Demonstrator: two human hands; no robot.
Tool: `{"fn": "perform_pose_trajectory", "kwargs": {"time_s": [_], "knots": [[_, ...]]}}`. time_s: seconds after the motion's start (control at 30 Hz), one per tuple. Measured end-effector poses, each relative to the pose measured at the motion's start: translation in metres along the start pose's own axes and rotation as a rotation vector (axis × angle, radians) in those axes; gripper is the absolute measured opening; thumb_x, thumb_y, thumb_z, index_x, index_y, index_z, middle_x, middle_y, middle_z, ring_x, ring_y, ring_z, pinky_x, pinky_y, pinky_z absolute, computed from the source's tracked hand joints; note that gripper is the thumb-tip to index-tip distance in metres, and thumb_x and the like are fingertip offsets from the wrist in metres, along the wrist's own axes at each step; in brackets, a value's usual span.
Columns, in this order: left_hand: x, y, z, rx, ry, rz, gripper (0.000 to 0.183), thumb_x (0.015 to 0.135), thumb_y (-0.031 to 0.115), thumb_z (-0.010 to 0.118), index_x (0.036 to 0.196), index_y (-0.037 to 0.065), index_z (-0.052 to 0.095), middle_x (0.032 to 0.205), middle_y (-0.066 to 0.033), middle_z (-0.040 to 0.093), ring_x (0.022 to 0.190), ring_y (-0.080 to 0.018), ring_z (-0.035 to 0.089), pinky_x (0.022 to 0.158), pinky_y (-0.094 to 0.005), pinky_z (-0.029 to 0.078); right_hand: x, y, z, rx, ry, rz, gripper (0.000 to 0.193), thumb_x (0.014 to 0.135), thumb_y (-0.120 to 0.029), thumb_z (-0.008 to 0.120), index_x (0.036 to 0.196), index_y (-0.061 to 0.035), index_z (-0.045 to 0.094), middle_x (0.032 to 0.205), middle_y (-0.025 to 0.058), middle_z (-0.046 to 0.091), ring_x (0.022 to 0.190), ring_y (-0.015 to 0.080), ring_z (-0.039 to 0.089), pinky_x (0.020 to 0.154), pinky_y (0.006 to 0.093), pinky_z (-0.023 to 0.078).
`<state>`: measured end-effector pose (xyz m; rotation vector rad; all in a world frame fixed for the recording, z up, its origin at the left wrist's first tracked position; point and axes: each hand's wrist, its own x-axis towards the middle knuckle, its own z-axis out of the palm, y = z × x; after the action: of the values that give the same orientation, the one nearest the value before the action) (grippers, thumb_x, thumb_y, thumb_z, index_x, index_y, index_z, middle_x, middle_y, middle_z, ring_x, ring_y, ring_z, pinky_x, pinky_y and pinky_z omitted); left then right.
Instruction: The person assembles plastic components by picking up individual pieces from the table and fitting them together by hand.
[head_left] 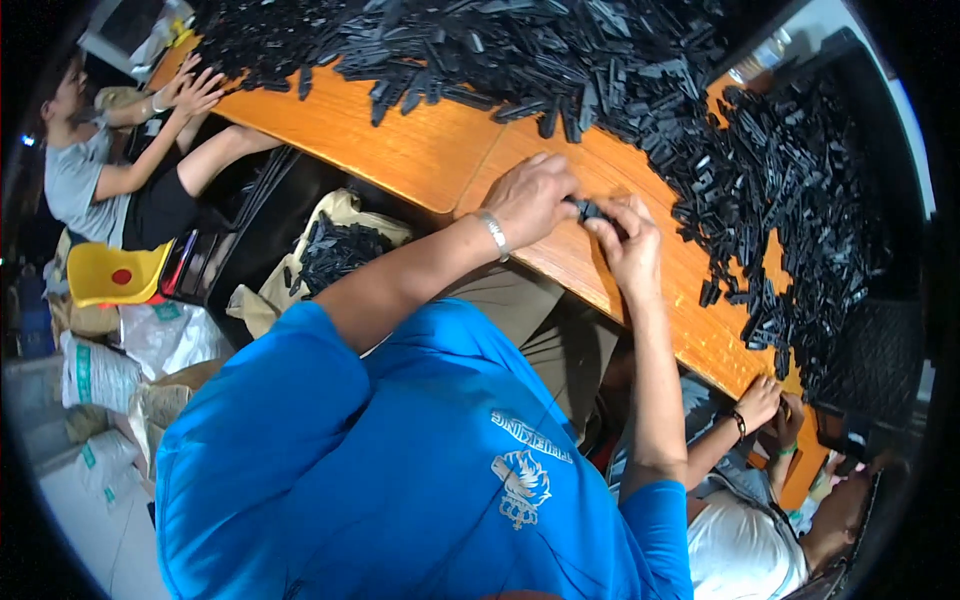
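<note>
Above the near edge of the wooden table (400,125), both my hands meet at a small black plastic piece (588,210). My left hand (533,203), with a band at its wrist, pinches the piece's left end. At the other end, the thumb and fingers of my right hand (630,243) close around it. My fingers cover part of the piece, so its full shape is hidden. A large heap of similar long black pieces (480,55) spreads across the table just beyond my hands.
More black pieces (770,190) are piled at the right, beside a dark crate (870,350). An open sack (345,250) of black pieces stands below the table edge. People sit at left (90,190) and right (745,535), their hands near the table. A yellow chair (118,272) is at left.
</note>
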<state>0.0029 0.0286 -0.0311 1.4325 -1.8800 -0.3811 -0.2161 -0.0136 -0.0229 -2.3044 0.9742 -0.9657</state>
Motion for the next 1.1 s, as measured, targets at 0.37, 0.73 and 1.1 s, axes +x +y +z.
{"fn": "perform_pose_trajectory", "kwargs": {"time_s": [0.37,0.73,1.1], "knots": [[-0.114,-0.043,-0.177,0.173,0.074,-0.349,0.029,0.090,0.000,0.074,0.119,0.003,0.074,0.099,-0.0096,0.068,0.089,-0.0206,0.068,0.081,-0.0324,0.055,-0.026,-0.013,0.000,0.100,0.018,0.157,0.021,0.088,-0.009,0.085,0.108,-0.0042,0.081,0.095,0.0088,0.073,0.072,0.0176,0.064,0.070,0.0316,0.054],[0.021,-0.056,-0.066,0.241,0.258,-0.089,0.033,0.089,0.015,0.082,0.119,0.004,0.073,0.111,-0.0162,0.068,0.108,-0.0364,0.068,0.093,-0.0446,0.056,-0.024,-0.018,0.003,0.026,0.045,0.129,0.012,0.090,-0.009,0.080,0.102,-0.0057,0.080,0.096,0.0114,0.073,0.081,0.0267,0.071,0.073,0.0361,0.057],[0.020,-0.040,-0.025,0.273,0.224,-0.053,0.018,0.086,0.005,0.078,0.097,0.005,0.064,0.102,-0.0143,0.066,0.100,-0.0376,0.064,0.087,-0.0485,0.052,-0.043,0.001,-0.036,-0.143,0.241,0.154,0.009,0.092,-0.005,0.076,0.100,-0.0041,0.079,0.099,0.0142,0.075,0.094,0.0328,0.074,0.083,0.0393,0.059]]}}
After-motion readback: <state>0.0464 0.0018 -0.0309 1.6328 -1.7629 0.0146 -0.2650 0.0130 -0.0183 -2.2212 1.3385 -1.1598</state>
